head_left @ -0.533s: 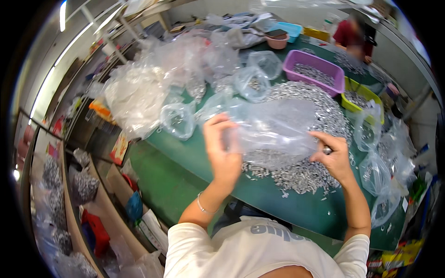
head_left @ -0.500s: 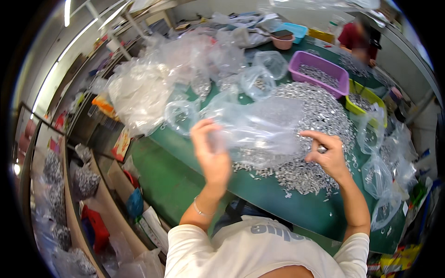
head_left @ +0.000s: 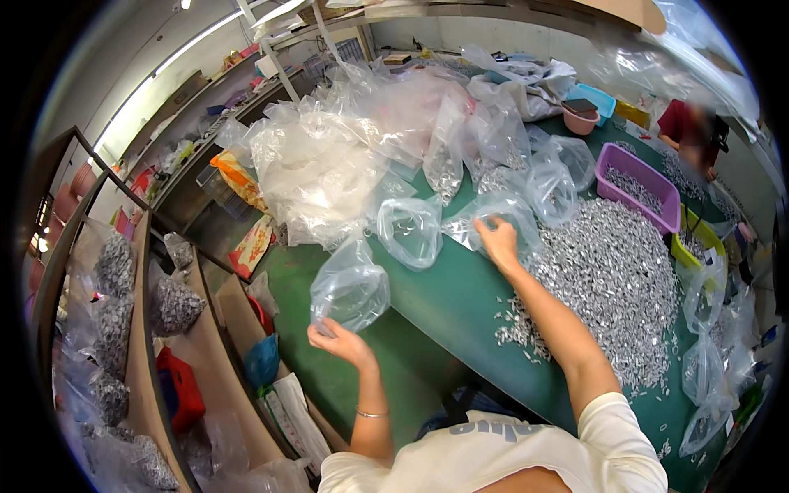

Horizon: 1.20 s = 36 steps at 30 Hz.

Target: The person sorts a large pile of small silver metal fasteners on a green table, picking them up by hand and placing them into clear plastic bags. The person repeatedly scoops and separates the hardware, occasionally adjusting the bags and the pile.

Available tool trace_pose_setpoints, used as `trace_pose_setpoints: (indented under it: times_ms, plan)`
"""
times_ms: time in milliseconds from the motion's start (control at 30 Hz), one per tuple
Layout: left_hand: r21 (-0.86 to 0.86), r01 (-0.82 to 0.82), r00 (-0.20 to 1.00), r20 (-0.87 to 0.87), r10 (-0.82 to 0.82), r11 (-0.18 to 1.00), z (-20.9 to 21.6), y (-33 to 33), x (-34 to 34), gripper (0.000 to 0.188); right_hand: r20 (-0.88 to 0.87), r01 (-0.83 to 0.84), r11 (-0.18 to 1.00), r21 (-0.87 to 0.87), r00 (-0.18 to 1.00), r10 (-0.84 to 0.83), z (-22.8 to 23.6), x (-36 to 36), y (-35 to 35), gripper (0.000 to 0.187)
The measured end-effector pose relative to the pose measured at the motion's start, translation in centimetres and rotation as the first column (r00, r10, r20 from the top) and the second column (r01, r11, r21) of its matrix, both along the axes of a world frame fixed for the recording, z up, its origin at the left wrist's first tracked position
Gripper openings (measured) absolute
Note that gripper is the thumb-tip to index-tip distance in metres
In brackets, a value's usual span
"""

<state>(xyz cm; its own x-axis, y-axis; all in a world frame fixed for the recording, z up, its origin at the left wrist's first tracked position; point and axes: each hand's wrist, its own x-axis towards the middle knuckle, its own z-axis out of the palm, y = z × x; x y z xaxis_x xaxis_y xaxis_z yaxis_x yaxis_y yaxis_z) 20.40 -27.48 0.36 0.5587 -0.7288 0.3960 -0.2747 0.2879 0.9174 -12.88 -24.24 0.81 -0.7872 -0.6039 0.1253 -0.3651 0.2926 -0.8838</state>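
Observation:
My left hand [head_left: 341, 341] is closed on the lower edge of a puffed-out clear plastic bag [head_left: 352, 283], lifted beyond the green table's left edge. My right hand [head_left: 499, 242] reaches over the table, its fingertips pinched at the rim of another clear plastic bag [head_left: 526, 232]; part of that rim is hidden by the fingers. Between the hands stands a third clear bag [head_left: 408, 234] with a round open mouth. A large heap of small silvery metal pieces [head_left: 612, 283] spreads over the table beside my right forearm.
A purple basin [head_left: 639, 182] and a yellow-green basin [head_left: 699, 238] hold metal pieces. Crumpled plastic bags [head_left: 316, 168] pile up at the back left. More clear bags [head_left: 707, 378] hang at the right edge. Shelves with filled bags [head_left: 177, 304] stand left. A person [head_left: 689, 135] sits far right.
My hands have moved apart from the flat, stretched bag over the heap. The left now holds a puffed bag off to the left; the right is at a bag farther back. The view has shifted left.

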Motion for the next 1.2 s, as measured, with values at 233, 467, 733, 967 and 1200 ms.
trace_pose_setpoints:
  times_ms: [233,467,733,967,1200]
  plan:
    - [0.012,0.096,0.995,0.006,-0.096,0.995,-2.7,-1.4,-3.4,0.037,-0.051,0.111,0.926,-0.362,0.989,-0.139,-1.4,-8.5,-4.9,0.041]
    - [-0.042,0.167,0.984,-0.052,-0.169,0.985,-1.8,-0.8,-3.8,0.027,0.04,0.208,0.963,-0.172,0.978,-0.205,-1.6,-5.6,-3.1,0.056]
    - [-0.043,0.201,0.978,-0.048,-0.203,0.979,-3.2,-0.7,-3.8,0.027,0.042,-0.18,0.983,-0.045,0.982,0.182,0.7,7.1,-1.2,0.066]
    - [-0.072,0.215,0.97,-0.098,-0.221,0.974,-2.7,-0.9,-3.6,0.033,-0.012,-0.035,0.979,0.2,0.999,0.038,-0.1,4.9,-5.5,0.031]
    - [-0.139,0.277,0.954,-0.078,-0.289,0.951,-3.1,-2.5,-6.0,0.032,-0.173,0.078,0.996,0.04,0.982,-0.07,-0.3,0.2,0.6,0.033]
